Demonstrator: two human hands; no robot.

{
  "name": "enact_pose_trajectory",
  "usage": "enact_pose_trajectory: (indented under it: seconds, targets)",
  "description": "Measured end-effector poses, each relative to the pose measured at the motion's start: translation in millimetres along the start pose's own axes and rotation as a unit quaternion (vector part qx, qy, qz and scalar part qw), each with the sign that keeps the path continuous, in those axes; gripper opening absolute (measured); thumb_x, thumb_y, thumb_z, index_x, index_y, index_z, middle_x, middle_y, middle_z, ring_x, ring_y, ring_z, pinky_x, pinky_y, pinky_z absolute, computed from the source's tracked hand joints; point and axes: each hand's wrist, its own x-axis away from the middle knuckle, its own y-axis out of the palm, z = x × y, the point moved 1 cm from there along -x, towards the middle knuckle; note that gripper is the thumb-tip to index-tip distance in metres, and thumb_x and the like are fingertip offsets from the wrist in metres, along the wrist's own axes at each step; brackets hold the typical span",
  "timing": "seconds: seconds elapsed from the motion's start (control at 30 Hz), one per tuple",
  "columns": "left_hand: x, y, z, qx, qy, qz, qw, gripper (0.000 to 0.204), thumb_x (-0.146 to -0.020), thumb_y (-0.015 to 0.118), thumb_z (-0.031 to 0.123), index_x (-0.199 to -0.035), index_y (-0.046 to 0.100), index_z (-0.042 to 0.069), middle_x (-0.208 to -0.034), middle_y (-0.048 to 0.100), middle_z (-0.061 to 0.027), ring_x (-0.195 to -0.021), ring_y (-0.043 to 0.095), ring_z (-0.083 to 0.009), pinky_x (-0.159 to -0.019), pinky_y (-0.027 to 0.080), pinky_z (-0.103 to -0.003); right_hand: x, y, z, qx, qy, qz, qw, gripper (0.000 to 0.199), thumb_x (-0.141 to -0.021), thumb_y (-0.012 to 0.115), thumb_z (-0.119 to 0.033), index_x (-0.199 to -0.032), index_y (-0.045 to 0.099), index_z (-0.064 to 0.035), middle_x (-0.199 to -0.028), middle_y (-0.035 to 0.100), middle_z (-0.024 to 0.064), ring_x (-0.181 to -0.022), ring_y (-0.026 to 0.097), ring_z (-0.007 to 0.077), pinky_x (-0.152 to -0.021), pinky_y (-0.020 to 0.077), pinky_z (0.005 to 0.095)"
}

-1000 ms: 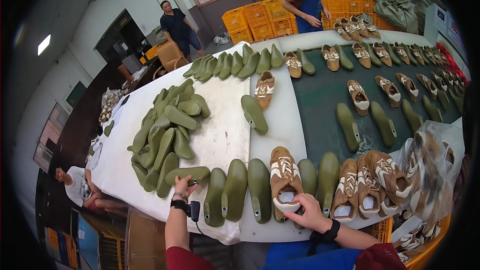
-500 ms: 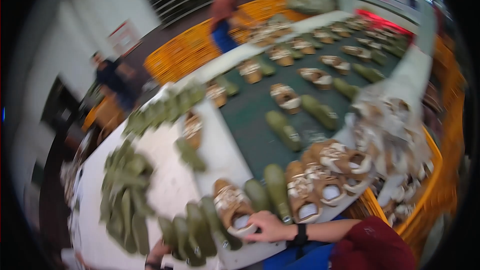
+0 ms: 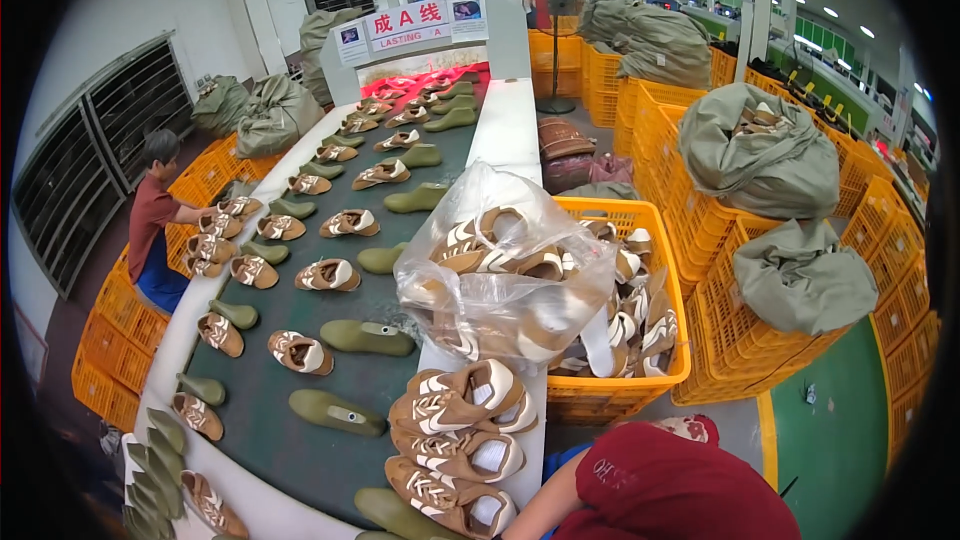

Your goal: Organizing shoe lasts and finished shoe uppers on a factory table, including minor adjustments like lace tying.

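Note:
Neither of my hands shows; both are below the lower edge. My right forearm (image 3: 548, 508) comes out of a dark red sleeve (image 3: 660, 485) at the bottom and runs down out of view, close to a brown-and-white shoe (image 3: 450, 496). That shoe belongs to a short stack of low lace-up shoes (image 3: 455, 395) on the white ledge beside the belt. An olive-green shoe last (image 3: 400, 512) lies left of the stack, and another last (image 3: 336, 412) rests on the green conveyor belt (image 3: 260, 420).
Shoes and lasts line the belt. A clear plastic bag of shoes (image 3: 500, 280) leans over a yellow crate (image 3: 675, 360) on the right. Stacked crates (image 3: 720, 330) carry grey-green sacks (image 3: 765, 150). A co-worker (image 3: 155, 220) reaches toward shoes on the left ledge.
The view has swung right and up along the belt. My right hand, earlier at a shoe's heel, and my left hand, earlier beside the lasts, have both left the picture.

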Motion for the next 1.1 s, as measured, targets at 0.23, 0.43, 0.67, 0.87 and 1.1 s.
enact_pose_trajectory:
  seconds: [0.23,0.43,0.67,0.87,1.1]
  targets:
    - [37,-44,-23,-0.019,0.001,0.130,0.991,0.052,-0.074,0.073,0.009,-0.122,0.056,0.003,-0.106,0.065,-0.0101,-0.094,0.062,-0.0201,-0.084,0.051,-0.034,1,10,1,-0.036,-0.006,-0.020,0.999,0.040,-0.076,0.075,-0.036,-0.098,0.064,-0.0055,-0.088,0.065,0.0112,-0.079,0.062,0.0299,-0.067,0.0495,0.0371]
    - [435,-46,-36,-0.072,-0.165,0.427,0.886,0.051,-0.075,0.073,0.010,-0.122,0.056,0.003,-0.106,0.065,-0.0098,-0.095,0.062,-0.0202,-0.084,0.051,-0.034,4,2,16,-0.051,0.090,-0.024,0.994,0.038,-0.073,0.072,-0.039,-0.096,0.060,-0.0111,-0.086,0.059,0.0102,-0.081,0.053,0.0313,-0.071,0.0408,0.0396]
    - [460,88,125,0.117,-0.232,0.595,0.760,0.041,-0.087,0.062,0.019,-0.122,0.052,0.000,-0.094,0.065,-0.0075,-0.070,0.064,-0.0151,-0.063,0.054,-0.028,-1,-23,0,-0.178,0.238,-0.064,0.953,0.039,-0.076,0.077,-0.025,-0.103,0.058,-0.0042,-0.085,0.058,-0.0009,-0.065,0.047,0.0051,-0.054,0.0396,0.0204]
    - [503,200,140,-0.317,-0.337,0.554,0.692,0.032,-0.084,0.061,0.010,-0.113,0.050,0.006,-0.057,0.055,-0.0127,-0.054,0.058,-0.0264,-0.050,0.043,-0.038,-24,-75,-34,-0.202,0.252,-0.075,0.944,0.040,-0.080,0.073,-0.025,-0.108,0.056,-0.0025,-0.086,0.058,-0.0026,-0.068,0.047,0.0042,-0.058,0.0406,0.0206]
    - [488,238,152,-0.401,-0.292,0.589,0.638,0.029,-0.087,0.057,0.009,-0.114,0.048,0.006,-0.058,0.056,-0.0171,-0.057,0.057,-0.0383,-0.053,0.040,-0.045,-111,-174,-8,0.064,0.225,-0.184,0.955,0.038,-0.082,0.071,-0.027,-0.106,0.056,-0.0022,-0.093,0.061,0.0042,-0.083,0.059,0.0116,-0.071,0.0481,0.0279]
